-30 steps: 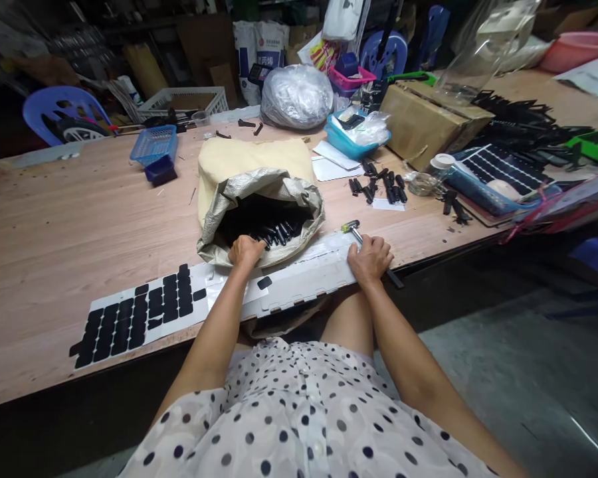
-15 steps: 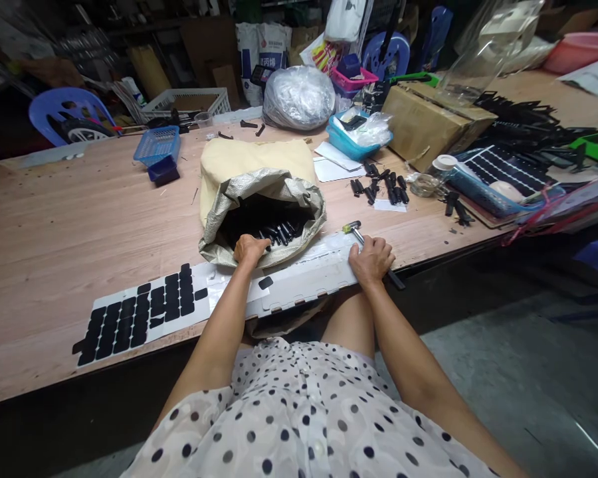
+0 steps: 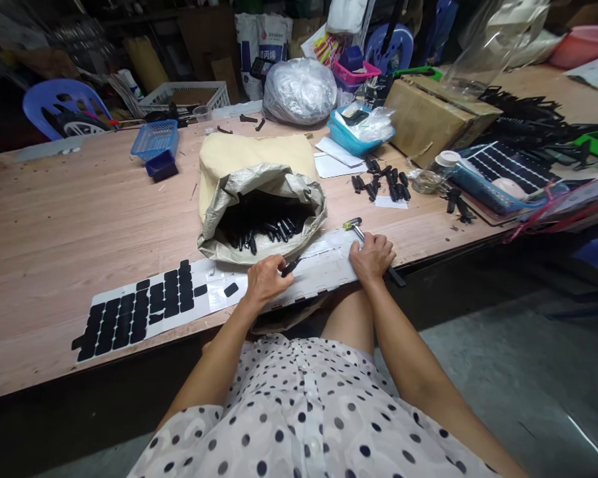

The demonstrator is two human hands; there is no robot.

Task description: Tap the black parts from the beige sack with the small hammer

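My left hand point(image 3: 268, 280) pinches a small black plastic part point(image 3: 290, 267) above the flattened cardboard point(image 3: 323, 265) at the table's front edge. Just behind it a woven sack point(image 3: 214, 242) lies with its mouth toward me, and many similar black parts point(image 3: 282, 229) show inside. Further right, my right hand point(image 3: 373, 259) is wrapped round the handle of a small hammer point(image 3: 353, 224). The hammer's head rests over the cardboard's far right corner and its black handle end sticks out below my hand.
A sheet of black stickers point(image 3: 124, 318) lies at the front left. Several black parts point(image 3: 393, 186) are scattered right of the sack. Behind stand a blue basket point(image 3: 154, 139), a stuffed plastic bag point(image 3: 299, 93), a turquoise basket point(image 3: 361, 141) and a cardboard box point(image 3: 423, 123).
My left hand has come out of the sack mouth, toward me and slightly right, with a black part in its fingers. My right hand stays on the hammer.
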